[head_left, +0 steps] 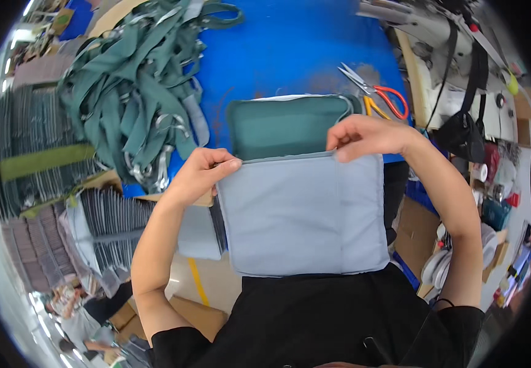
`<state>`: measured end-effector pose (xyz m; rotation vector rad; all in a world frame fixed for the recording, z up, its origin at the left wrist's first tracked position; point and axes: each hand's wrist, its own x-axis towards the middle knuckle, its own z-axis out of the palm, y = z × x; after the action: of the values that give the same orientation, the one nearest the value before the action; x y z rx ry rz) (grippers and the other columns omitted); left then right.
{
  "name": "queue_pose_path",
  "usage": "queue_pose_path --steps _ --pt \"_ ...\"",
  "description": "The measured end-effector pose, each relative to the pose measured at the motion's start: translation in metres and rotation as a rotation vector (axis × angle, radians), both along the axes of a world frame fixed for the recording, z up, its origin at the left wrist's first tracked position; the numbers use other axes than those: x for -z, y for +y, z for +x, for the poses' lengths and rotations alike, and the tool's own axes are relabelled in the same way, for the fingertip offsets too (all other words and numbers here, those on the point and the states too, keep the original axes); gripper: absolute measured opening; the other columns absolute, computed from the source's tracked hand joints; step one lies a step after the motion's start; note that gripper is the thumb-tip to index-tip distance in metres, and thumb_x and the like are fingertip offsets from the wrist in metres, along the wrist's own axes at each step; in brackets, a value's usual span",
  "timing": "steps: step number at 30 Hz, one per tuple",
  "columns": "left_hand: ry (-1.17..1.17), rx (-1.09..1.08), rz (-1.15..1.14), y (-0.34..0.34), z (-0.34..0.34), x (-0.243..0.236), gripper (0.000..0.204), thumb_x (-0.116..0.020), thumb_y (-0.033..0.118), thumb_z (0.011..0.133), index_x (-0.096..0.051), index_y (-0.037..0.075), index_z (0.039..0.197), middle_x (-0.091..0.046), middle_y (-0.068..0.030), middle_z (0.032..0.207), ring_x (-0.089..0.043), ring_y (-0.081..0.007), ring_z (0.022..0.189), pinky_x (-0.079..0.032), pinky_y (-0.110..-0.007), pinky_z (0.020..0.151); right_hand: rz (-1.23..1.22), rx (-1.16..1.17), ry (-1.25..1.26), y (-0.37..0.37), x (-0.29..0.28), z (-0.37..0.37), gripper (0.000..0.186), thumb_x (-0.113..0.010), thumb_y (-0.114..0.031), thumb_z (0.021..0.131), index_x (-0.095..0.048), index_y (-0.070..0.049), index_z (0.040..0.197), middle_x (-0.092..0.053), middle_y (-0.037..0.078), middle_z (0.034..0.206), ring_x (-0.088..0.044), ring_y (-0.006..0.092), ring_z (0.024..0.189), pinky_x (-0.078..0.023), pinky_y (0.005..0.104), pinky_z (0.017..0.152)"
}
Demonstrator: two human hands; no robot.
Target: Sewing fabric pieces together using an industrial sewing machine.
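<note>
Grey-blue fabric panel (284,214), frame centre, long axis left-right, extends below left hand (201,175), pinching its upper-left corner, and right hand (370,135), pinching its top edge.

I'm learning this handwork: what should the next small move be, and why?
Perhaps slide the right hand along the top edge of the grey panel toward its right corner: the left hand grips near the left corner, but the right grips short of the other, leaving that corner unheld.
</note>
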<state>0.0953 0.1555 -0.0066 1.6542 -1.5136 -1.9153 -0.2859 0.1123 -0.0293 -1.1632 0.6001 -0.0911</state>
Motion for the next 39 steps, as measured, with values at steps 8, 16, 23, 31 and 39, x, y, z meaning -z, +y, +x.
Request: queue_pose_path --steps 8,16,23,31,39 --pt "0.086 0.087 -0.019 -0.046 -0.004 0.016 0.029 -0.068 0.027 0.102 -0.075 0.000 0.091 -0.059 0.0035 0.079 -0.054 -0.0061 0.068 -0.044 -0.027 0.054 -0.415 0.112 0.275 -0.008 0.007 0.017 0.034 -0.075 -0.035 0.095 -0.074 -0.004 0.082 -0.061 -0.001 0.073 -0.052 0.0117 0.067 -0.042 0.0317 0.062" --pt "-0.462 0.281 -0.953 -0.093 -0.034 0.053 0.015 -0.074 0.016 0.090 -0.080 0.003 0.096 -0.068 -0.0150 0.122 -0.062 -0.0359 0.111 -0.051 -0.043 0.092 -1.299 0.324 0.434 -0.040 0.054 0.025 0.021 -0.079 -0.032 0.089 -0.080 -0.011 0.085 -0.066 0.005 0.128 -0.057 0.0284 0.120 -0.047 0.0402 0.095" --pt "-0.306 0.234 -0.833 -0.101 -0.027 0.034 0.011 -0.074 0.009 0.090 -0.080 0.002 0.094 -0.074 -0.0132 0.099 -0.070 -0.0326 0.101 -0.055 -0.040 0.088 -0.999 0.319 0.428 -0.042 0.037 0.021 0.020 -0.076 -0.027 0.092 -0.079 -0.007 0.092 -0.074 0.011 0.110 -0.070 0.0284 0.088 -0.055 0.0383 0.077" --pt "-0.117 0.180 -0.962 -0.063 -0.040 -0.074 0.013 -0.085 -0.004 0.076 -0.078 0.000 0.087 -0.073 -0.0108 0.084 -0.077 -0.0252 0.095 -0.059 -0.032 0.080 -1.150 0.450 0.192 -0.003 -0.041 -0.002 0.012 -0.082 -0.015 0.086 -0.075 -0.005 0.088 -0.073 0.010 0.103 -0.070 0.0261 0.082 -0.055 0.0348 0.069" --pt "-0.132 0.470 -1.557 -0.042 -0.050 -0.108 0.024 -0.087 0.001 0.072 -0.064 0.001 0.070 -0.077 -0.0113 0.100 -0.076 -0.0199 0.077 -0.059 -0.028 0.058 -1.224 0.507 0.179 0.025 -0.072 -0.018 0.024 -0.088 -0.016 0.079 -0.067 -0.004 0.081 -0.068 0.007 0.098 -0.067 0.0252 0.085 -0.054 0.0352 0.074"
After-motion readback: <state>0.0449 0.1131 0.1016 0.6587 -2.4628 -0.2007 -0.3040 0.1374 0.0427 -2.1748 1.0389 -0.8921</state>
